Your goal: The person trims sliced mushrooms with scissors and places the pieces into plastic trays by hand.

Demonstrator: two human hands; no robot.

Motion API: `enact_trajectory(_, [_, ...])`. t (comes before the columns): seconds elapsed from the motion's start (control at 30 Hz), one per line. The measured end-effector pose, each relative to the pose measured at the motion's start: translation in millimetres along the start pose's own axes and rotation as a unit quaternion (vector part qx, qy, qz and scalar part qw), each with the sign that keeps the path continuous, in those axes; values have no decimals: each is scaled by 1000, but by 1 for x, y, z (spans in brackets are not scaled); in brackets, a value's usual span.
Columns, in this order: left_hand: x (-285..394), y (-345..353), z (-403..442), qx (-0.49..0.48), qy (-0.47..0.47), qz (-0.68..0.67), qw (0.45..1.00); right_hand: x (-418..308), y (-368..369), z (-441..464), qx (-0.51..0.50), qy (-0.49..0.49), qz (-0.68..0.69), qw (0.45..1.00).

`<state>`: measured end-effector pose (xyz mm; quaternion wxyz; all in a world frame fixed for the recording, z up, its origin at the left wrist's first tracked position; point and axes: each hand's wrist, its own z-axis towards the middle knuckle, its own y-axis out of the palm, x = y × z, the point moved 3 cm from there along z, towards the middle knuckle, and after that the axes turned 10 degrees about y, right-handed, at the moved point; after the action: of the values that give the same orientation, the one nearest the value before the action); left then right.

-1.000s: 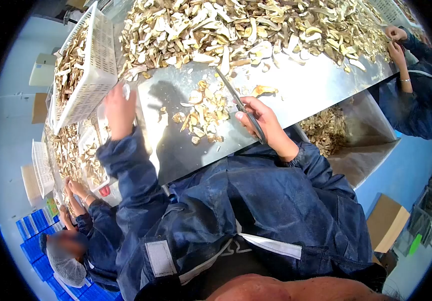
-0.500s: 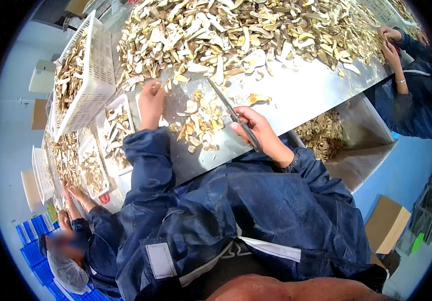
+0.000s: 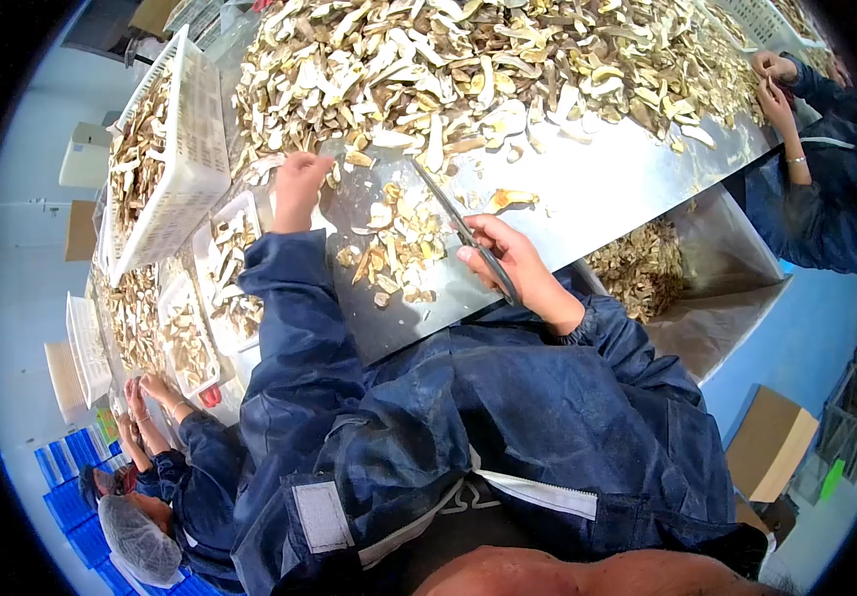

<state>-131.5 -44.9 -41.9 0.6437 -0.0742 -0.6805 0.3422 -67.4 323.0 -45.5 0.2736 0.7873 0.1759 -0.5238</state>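
My right hand [image 3: 513, 260] is wrapped round the handle of long dark scissors [image 3: 453, 216], whose tip points up and left over the metal table [image 3: 567, 189]. My left hand [image 3: 301, 189] is closed at the near left edge of the big heap of dried mushroom slices [image 3: 468, 70]; its fingertips are pinched, and what they hold, if anything, is too small to name. Between my hands lies a small pile of mushroom pieces [image 3: 403, 248]. A single yellowish slice [image 3: 513, 200] rests to the right of the scissors.
A white perforated basket [image 3: 190, 149] of slices stands at the left, with white trays [image 3: 244, 333] of slices beside it. Below the table edge at the right is a bin [image 3: 736, 258] holding mushroom pieces. Co-workers' hands [image 3: 774, 79] show at right and at lower left.
My left hand has come from beside the white basket at the left to the near edge of the heap. My right hand and the scissors have hardly moved.
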Motion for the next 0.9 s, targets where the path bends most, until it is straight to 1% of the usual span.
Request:
enact_trajectory(0.1, [26,11,-16,-24,50,173,983,-4,1,-2,3,5,-1,1000])
enact_trajectory(0.13, [28,10,-16,-21,62,208,976,-5,1,-2,7,6,-2,1000])
enact_trajectory(0.23, [5,-5,-9,52,124,17,991,0,-2,0,-6,-13,-12,1000])
enact_trajectory(0.27, [24,-18,-26,26,-83,-169,982,1,-2,-1,-3,-11,-15,1000])
enact_trajectory(0.3, [24,-28,-35,19,-94,-315,944,-1,-2,-1,-1,-9,-19,1000])
enact_trajectory(0.37, [12,-44,-53,0,-77,-513,855,-2,-1,1,-1,-8,-12,1000])
enact_trajectory(0.47, [2,-53,-69,38,-96,-586,804,1,0,2,-4,-8,2,1000])
enact_trajectory(0.57, [15,-46,-72,92,-122,-570,807,0,-1,1,1,-15,-8,1000])
enact_trajectory(0.6, [10,-44,-64,83,-112,-518,844,-1,0,1,5,-20,-7,1000])
enact_trajectory(0.63, [2,-41,-54,96,-131,-488,857,-2,0,0,9,-25,-6,1000])
enact_trajectory(0.67, [-4,-40,-43,75,-108,-336,932,-2,0,0,11,-27,-5,1000])
enact_trajectory(0.7, [-10,-38,-33,52,-81,-174,980,-1,0,0,13,-30,-3,999])
enact_trajectory(0.73, [-16,-37,-23,41,-67,-45,996,-1,0,0,15,-33,-2,999])
enact_trajectory(0.77, [-12,-28,-18,78,68,125,987,-2,1,0,9,-23,-3,1000])
enact_trajectory(0.83, [-9,-21,-21,54,75,311,946,-4,1,-2,-3,-3,-5,1000])
enact_trajectory(0.9, [-17,-21,-22,36,94,260,960,-5,1,-3,9,-6,-15,1000])
